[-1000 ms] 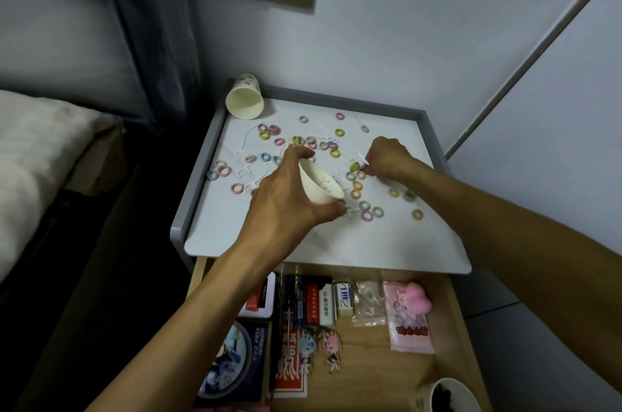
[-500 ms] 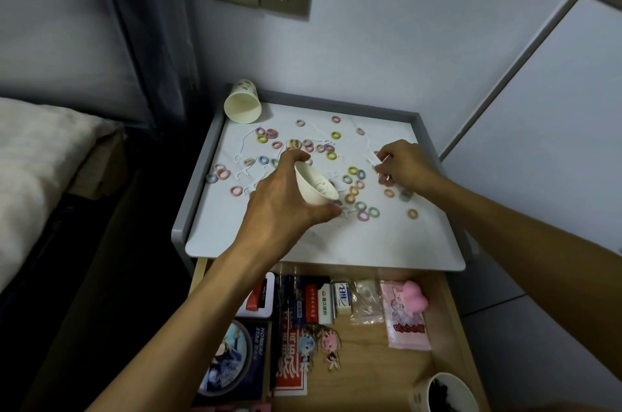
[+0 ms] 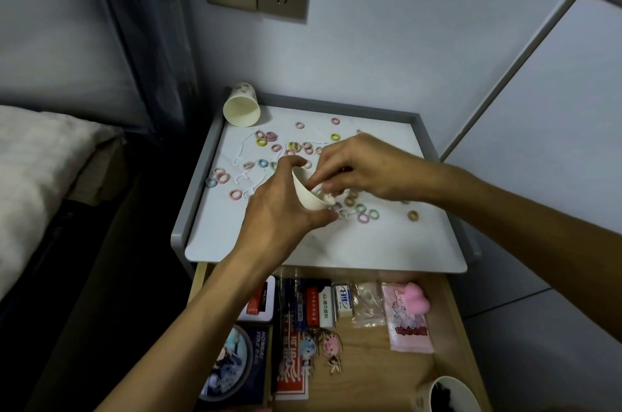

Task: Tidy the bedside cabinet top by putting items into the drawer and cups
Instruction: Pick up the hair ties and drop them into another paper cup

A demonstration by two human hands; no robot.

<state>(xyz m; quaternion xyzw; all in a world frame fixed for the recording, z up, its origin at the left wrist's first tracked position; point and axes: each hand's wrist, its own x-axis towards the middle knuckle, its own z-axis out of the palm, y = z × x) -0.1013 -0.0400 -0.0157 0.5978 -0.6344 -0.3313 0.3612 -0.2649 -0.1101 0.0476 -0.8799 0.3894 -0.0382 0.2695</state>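
**Left hand holds the cup, right hand at its mouth**

The white bedside cabinet top [image 3: 353,243], with its grey raised rim, fills the middle of your view, and the wooden drawer [image 3: 377,354] stands pulled open on its near side. Your left hand [image 3: 279,209] reaches in from the near left. Its fingers and thumb are wrapped round a small white paper cup [image 3: 311,196], which it holds tilted above the middle of the top, mouth turned right. Your right hand [image 3: 363,169] comes in from the right with its fingers bunched and pointing down at the cup's mouth. You cannot tell whether they pinch anything.

A second paper cup [image 3: 242,107] lies on its side in the far left corner, mouth towards you. A third cup [image 3: 447,393], with dark things inside, stands at the drawer's near right. A pink packet [image 3: 409,320], a white eraser [image 3: 343,300] and two small keychain figures [image 3: 331,349] also lie in the drawer. Small coloured hair ties [image 3: 363,218] are scattered across the top, mostly over its far half and around both hands.
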